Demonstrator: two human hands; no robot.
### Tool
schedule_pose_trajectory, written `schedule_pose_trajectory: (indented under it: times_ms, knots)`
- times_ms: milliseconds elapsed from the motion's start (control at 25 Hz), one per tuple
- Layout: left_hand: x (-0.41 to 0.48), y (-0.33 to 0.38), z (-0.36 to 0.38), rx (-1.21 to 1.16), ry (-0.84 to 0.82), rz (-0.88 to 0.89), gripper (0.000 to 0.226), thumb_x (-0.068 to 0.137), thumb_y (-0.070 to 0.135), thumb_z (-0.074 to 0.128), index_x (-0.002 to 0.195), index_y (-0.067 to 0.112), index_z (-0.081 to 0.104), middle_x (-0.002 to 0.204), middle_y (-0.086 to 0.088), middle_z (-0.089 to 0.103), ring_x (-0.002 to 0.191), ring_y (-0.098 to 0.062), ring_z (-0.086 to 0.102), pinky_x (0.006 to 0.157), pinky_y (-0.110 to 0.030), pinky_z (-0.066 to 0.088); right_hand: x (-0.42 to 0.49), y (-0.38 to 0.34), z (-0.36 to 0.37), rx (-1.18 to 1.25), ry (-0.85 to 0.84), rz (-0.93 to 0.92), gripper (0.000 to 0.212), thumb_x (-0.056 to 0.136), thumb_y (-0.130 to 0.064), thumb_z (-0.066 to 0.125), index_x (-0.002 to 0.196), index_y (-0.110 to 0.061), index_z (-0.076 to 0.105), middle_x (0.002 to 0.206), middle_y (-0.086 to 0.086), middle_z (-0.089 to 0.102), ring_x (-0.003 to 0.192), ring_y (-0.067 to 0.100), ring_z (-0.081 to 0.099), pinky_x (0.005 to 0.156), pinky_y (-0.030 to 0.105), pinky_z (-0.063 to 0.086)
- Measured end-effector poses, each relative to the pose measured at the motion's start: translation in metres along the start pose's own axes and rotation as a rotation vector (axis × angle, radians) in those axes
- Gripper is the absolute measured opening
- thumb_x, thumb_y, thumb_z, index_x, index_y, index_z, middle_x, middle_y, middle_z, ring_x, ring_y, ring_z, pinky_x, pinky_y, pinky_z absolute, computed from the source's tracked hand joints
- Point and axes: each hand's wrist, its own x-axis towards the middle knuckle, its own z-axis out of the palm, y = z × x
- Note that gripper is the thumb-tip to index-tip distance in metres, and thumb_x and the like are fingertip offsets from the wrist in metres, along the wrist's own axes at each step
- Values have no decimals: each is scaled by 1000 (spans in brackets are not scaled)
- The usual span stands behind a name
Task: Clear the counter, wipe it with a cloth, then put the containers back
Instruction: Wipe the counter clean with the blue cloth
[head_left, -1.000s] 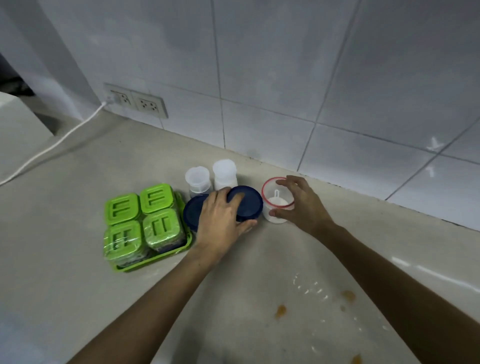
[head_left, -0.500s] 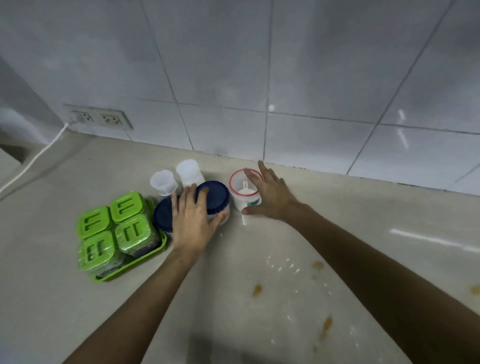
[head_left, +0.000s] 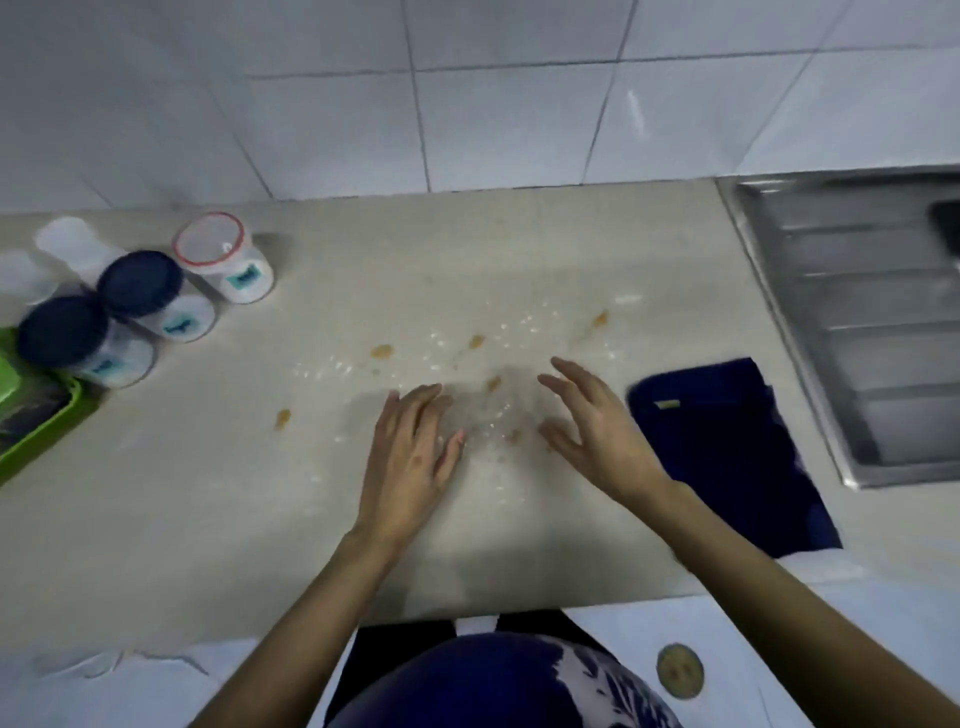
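My left hand (head_left: 410, 457) and my right hand (head_left: 597, 431) hover open and empty over the middle of the beige counter (head_left: 208, 493), above brown stains (head_left: 382, 352) and white crumbs. A dark blue cloth (head_left: 727, 447) lies flat just right of my right hand. At the far left stand two blue-lidded jars (head_left: 140, 286) (head_left: 62, 332), a red-rimmed white container (head_left: 223, 260) and two white cups (head_left: 70, 244), grouped against the wall.
A green tray (head_left: 36, 431) with green-lidded boxes sits at the left edge. A steel sink drainboard (head_left: 857, 312) fills the right side. White tiled wall runs behind. The counter's front edge is near my body.
Both hands have let go of the blue-lidded jar and the red-rimmed container and pulled back to the counter's middle. The view has swung right and down, bringing the cloth and sink into sight.
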Motion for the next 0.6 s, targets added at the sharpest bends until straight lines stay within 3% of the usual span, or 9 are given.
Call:
schedule_pose_trajectory:
  times_ms: [120,200,280,360,520,600]
  knots:
    - [-21,33,26,-85,-13,15,38,95,27,48,125,5,55,128,-10,58,122,-23,50,116,-38,28,-75,70,-16,-127,93,224,53,92,-33,54,139,-14,41,153,13,32,143,31,26,113,52,28]
    - [-32,38,34,-71,-72,33,42,98,34,39,126,7,56,129,-8,57,122,-24,51,118,-28,23,-105,104,-20,-236,76,407,63,92,-49,44,146,-21,29,158,14,19,146,34,13,116,59,17]
    - [-41,36,39,-11,-139,70,46,99,37,35,129,9,55,134,-6,55,127,-23,49,118,-34,25,-122,123,-15,-262,4,519,74,87,-68,26,150,-31,15,160,14,7,147,35,1,116,62,6]
    - [-50,33,40,50,-186,95,45,98,36,38,131,10,55,139,-6,53,131,-22,46,116,-43,28,-126,128,-10,-287,-46,533,80,82,-75,16,150,-35,6,161,13,3,147,37,-4,114,65,1]
    - [-56,19,29,97,-178,37,42,98,34,39,126,7,57,139,-7,51,133,-22,44,117,-44,27,-120,123,-5,-359,-120,501,93,73,-83,23,150,-37,-1,161,14,-1,144,47,-3,106,73,-1]
    - [-56,2,19,123,-160,-24,41,98,33,39,120,5,59,138,-9,52,133,-24,44,117,-45,26,-117,118,0,-351,-143,487,87,76,-80,18,150,-37,2,161,15,-1,143,48,-3,107,75,1]
